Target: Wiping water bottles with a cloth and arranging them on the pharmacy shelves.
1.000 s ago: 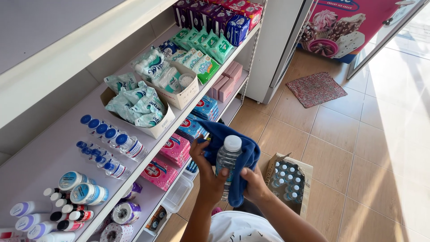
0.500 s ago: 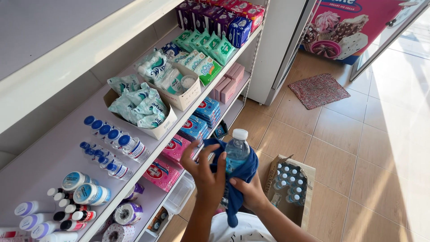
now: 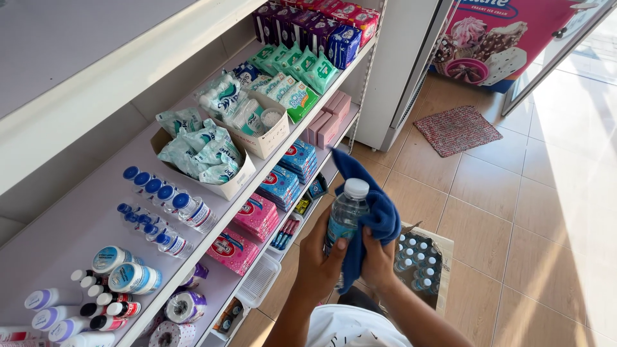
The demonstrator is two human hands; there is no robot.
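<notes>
My left hand [image 3: 318,257] grips the lower part of a clear plastic water bottle [image 3: 345,213] with a white cap, held upright in front of the shelves. My right hand [image 3: 378,262] presses a blue cloth [image 3: 376,215] against the bottle's right side. The cloth wraps around the bottle's back and hangs down between my hands. Just beyond my hands, on the floor, an open cardboard box [image 3: 421,260] holds several more capped bottles.
A white shelf unit [image 3: 212,250] on the left carries small blue-capped bottles [image 3: 160,199], boxes of tissue packs [image 3: 205,154], green packets and dark purple packs. A white pillar, a red floor mat [image 3: 456,130] and an ice-cream freezer stand farther along the tiled floor.
The bottle has shifted up and to the right with both hands. The cloth now covers less of the bottle's front, bunched on its right side.
</notes>
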